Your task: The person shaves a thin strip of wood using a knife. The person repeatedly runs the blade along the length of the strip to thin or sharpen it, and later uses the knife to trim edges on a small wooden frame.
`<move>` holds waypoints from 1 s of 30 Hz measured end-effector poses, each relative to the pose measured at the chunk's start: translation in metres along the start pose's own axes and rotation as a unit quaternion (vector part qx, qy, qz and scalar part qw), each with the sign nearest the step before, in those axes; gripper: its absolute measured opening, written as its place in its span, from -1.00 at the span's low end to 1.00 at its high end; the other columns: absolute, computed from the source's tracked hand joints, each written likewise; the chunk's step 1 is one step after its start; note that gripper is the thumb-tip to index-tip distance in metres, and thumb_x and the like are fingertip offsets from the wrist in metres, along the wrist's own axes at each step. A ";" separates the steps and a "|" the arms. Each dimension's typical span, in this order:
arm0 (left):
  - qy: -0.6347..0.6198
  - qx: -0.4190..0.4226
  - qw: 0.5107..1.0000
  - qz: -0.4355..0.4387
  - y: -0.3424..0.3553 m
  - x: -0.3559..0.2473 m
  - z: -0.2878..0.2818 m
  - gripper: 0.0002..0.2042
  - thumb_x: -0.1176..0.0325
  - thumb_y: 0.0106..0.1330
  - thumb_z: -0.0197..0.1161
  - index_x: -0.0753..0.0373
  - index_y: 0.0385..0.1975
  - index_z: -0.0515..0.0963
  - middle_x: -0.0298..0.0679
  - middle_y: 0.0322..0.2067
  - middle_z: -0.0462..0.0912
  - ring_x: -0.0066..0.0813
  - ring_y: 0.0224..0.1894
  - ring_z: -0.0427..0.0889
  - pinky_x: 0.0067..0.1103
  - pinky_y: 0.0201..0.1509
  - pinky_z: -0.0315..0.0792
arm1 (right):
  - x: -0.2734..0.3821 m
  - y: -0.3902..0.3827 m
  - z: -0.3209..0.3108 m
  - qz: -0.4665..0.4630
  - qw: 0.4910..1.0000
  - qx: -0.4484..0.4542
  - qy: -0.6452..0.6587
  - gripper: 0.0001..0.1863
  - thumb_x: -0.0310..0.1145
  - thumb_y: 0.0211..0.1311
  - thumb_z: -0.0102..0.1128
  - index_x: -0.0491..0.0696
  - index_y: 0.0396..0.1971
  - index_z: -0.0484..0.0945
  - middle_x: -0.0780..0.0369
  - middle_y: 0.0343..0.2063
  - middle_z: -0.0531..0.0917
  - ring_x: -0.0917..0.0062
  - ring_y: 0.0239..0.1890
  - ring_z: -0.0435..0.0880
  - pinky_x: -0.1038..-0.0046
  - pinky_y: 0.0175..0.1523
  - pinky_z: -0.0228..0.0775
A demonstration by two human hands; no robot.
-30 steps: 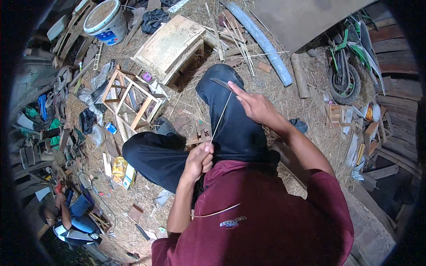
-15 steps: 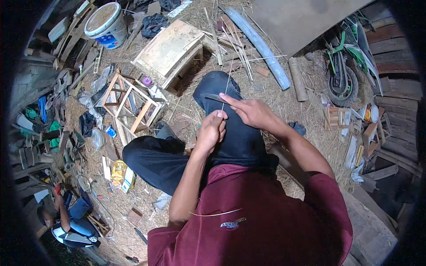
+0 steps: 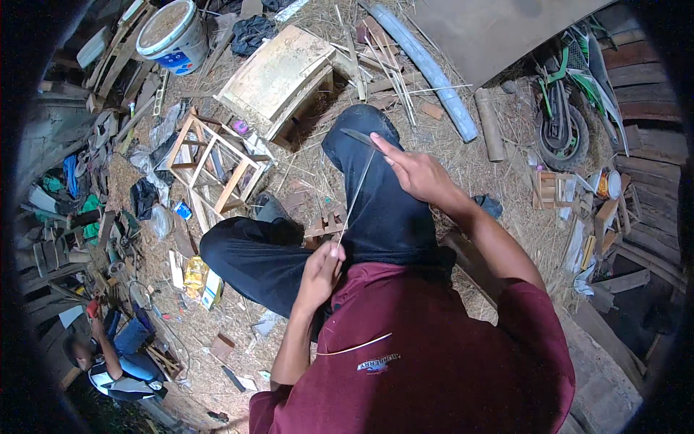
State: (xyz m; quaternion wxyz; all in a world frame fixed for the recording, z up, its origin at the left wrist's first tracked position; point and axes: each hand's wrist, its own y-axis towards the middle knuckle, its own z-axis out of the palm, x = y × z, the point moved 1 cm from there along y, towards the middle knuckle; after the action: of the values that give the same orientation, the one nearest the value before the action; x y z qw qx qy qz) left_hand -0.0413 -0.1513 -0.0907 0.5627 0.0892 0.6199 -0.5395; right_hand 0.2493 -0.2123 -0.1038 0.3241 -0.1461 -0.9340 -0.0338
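Observation:
My left hand [image 3: 320,273] pinches a thin, pale strip [image 3: 356,199], probably split bamboo or cane, close to my waist. From there the strip slants up over my thigh to the knife. My right hand [image 3: 419,176] grips the knife [image 3: 356,137] above my raised knee, its dark blade pointing left and lying across the strip's far end. The knife's handle is hidden in the hand. Under both hands are my dark trousers [image 3: 379,224]. Another thin strip [image 3: 358,345] rests on the front of my maroon shirt.
Ahead stands a pale wooden bench [image 3: 278,72], with a small wooden frame [image 3: 217,163] at its left. Thin sticks [image 3: 390,72] and a grey pipe [image 3: 426,72] lie beyond my knee. A motorbike [image 3: 564,123] is at right. Another person [image 3: 119,362] sits at lower left.
My left hand has drawn back toward my waist with the strip. Its far part, which stretched beyond the knife, no longer shows there. My right hand has shifted slightly right, still holding the knife.

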 end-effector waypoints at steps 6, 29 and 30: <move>-0.070 -0.002 0.998 -0.003 0.001 -0.002 -0.011 -0.77 0.23 0.55 -0.10 0.19 -0.32 0.40 -0.53 -0.71 0.16 -0.76 -0.72 0.07 -0.71 -0.65 -0.05 | 0.014 -0.001 -0.015 0.053 0.996 0.030 0.059 -0.42 -0.37 0.35 -0.01 0.25 0.37 0.22 -0.10 -0.39 0.62 0.01 -0.38 0.63 0.14 -0.27 0.46; 0.070 -0.060 0.996 0.022 -0.020 0.008 -0.008 -0.80 0.31 0.53 -0.06 0.21 -0.34 0.43 -0.55 -0.64 0.25 -0.82 -0.60 0.16 -0.72 -0.54 0.03 | 0.016 0.007 -0.007 0.014 0.999 0.014 0.027 -0.42 -0.32 0.36 -0.02 0.34 0.37 0.20 -0.05 -0.48 0.63 -0.01 -0.43 0.63 0.03 -0.32 0.45; 0.058 -0.066 0.996 0.020 -0.027 0.013 -0.012 -0.80 0.32 0.53 -0.07 0.23 -0.34 0.43 -0.56 -0.66 0.21 -0.81 -0.62 0.14 -0.71 -0.56 0.02 | 0.015 0.006 -0.009 0.037 0.998 0.033 0.028 -0.42 -0.33 0.36 -0.03 0.32 0.37 0.19 -0.05 -0.42 0.64 -0.01 -0.38 0.64 0.06 -0.29 0.48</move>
State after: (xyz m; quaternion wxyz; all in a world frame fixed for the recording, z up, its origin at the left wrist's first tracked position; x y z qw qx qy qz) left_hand -0.0721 -0.1591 -0.0883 0.5410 0.0955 0.6837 -0.4804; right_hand 0.2453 -0.2043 -0.0878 0.3554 -0.1690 -0.9193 0.0050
